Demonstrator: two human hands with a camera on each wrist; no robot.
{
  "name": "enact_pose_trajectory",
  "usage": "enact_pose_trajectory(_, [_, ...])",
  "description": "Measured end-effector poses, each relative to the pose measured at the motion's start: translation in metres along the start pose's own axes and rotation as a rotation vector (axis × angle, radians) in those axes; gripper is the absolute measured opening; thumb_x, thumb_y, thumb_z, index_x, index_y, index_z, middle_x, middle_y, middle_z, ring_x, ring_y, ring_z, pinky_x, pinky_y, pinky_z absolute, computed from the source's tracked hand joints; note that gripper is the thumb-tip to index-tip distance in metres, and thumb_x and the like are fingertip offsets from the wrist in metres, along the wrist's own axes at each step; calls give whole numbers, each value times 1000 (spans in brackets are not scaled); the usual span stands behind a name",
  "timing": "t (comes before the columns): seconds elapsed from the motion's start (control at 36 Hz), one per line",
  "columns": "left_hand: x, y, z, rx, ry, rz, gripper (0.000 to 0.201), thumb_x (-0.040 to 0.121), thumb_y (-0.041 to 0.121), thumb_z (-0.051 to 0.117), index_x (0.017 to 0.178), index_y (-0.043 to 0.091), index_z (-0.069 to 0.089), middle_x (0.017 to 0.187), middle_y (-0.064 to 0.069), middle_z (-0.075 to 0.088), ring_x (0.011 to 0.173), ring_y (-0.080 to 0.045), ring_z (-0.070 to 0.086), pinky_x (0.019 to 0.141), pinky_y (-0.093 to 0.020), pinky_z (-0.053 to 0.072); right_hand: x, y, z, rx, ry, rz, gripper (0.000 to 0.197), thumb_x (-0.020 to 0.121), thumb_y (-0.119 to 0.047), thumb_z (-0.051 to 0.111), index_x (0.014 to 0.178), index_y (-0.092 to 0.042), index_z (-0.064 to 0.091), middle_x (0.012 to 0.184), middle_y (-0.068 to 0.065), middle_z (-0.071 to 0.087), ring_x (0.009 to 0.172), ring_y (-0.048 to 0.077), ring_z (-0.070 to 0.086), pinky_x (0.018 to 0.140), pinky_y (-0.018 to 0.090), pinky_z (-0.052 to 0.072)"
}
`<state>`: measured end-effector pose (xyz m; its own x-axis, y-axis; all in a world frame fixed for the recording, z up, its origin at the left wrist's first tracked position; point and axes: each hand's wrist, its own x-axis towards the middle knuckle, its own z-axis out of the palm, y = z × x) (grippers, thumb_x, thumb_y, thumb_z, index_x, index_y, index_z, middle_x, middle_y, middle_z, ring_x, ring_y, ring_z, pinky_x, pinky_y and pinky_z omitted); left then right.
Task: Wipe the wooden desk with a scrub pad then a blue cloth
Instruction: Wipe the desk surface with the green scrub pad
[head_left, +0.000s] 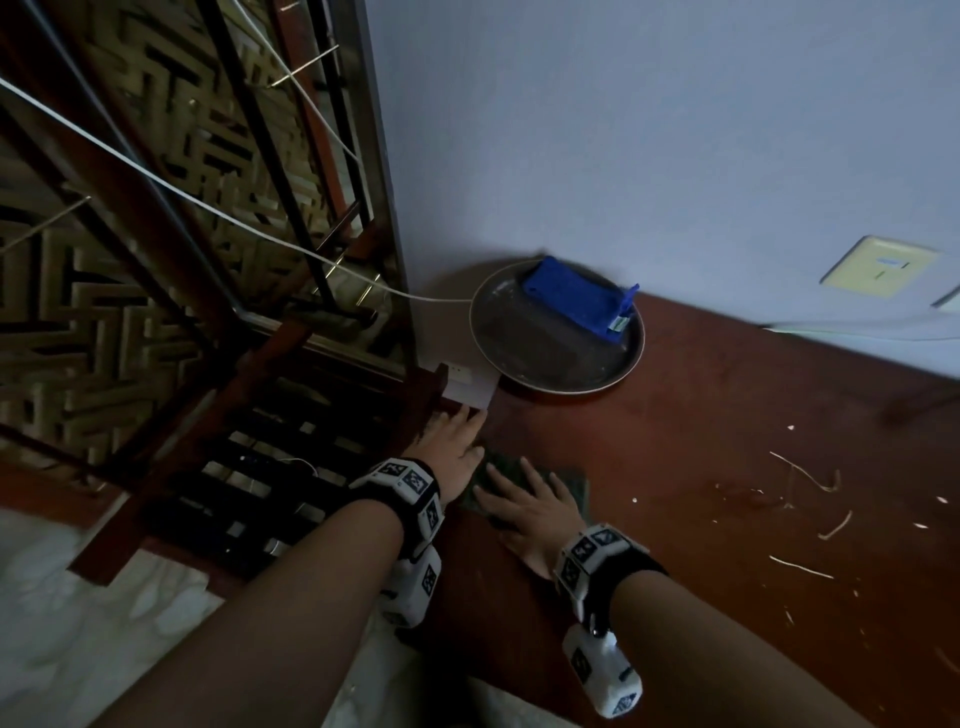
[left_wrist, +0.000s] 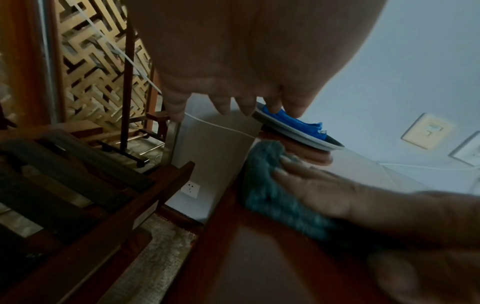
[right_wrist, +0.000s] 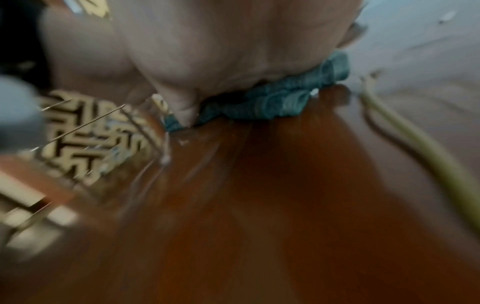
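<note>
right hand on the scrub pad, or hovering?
Touching. The left wrist view shows the right hand with straight fingers pressed flat on the green scrub pad, which lies on the wooden desk.

The right wrist view is smeared by blur: the lattice screen (right_wrist: 85, 131) and a pale cord (right_wrist: 428, 160) on the bench (right_wrist: 259, 205) lose their edges. The right hand (head_left: 530, 512) covers most of the scrub pad (head_left: 574, 480), so only its rim shows. The blue cloth (head_left: 576, 299) hides part of the round tray (head_left: 545, 358). Both forearms are cut off by the head view's lower edge. The left hand (left_wrist: 246, 61) fills the top of its own view, its fingertips (left_wrist: 222, 107) overlapping the tray.
</note>
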<state>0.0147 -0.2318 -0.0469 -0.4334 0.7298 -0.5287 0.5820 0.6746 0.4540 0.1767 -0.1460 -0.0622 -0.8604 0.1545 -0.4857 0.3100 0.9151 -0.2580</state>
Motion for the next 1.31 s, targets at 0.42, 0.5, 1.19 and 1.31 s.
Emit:
enact_pose_trajectory(0.42, [-38,5,25,156,-47,-31,53,101,51,23,150,47,2,161,14,-6,148,-18,-10,114,-60,4,-28,1,22,233,76,-357,62,78,-27,24,127,-12,58,142,3,44,131,23,38,98,14,14])
enact_pose_trajectory(0.5, [-40,-6,26,121,-20,-70,53,101,51,23,150,46,4,161,14,-5,148,-17,-9,114,-60,4,-28,9,8,403,302,-148,74,72,-34,13,127,-13,58,142,2,44,124,12,33,99,11,15])
enact_pose_trajectory(1.19, [-41,-20,16,26,42,-48,53,102,51,23,151,44,5,161,16,-5,148,-12,-10,115,-56,3,-21,-25,16,-71,-21,-37,60,97,-43,32,144,-50,-4,154,-19,-18,143,22,-21,115,50,-7])
enact_pose_trajectory(1.31, [-46,-13,21,70,22,-40,53,101,51,23,151,45,5,161,15,-5,148,-15,-9,114,-58,3,-41,-34,31,-89,-18,-153,57,98,-40,32,144,-51,1,155,-20,-15,143,23,-21,115,52,-8])
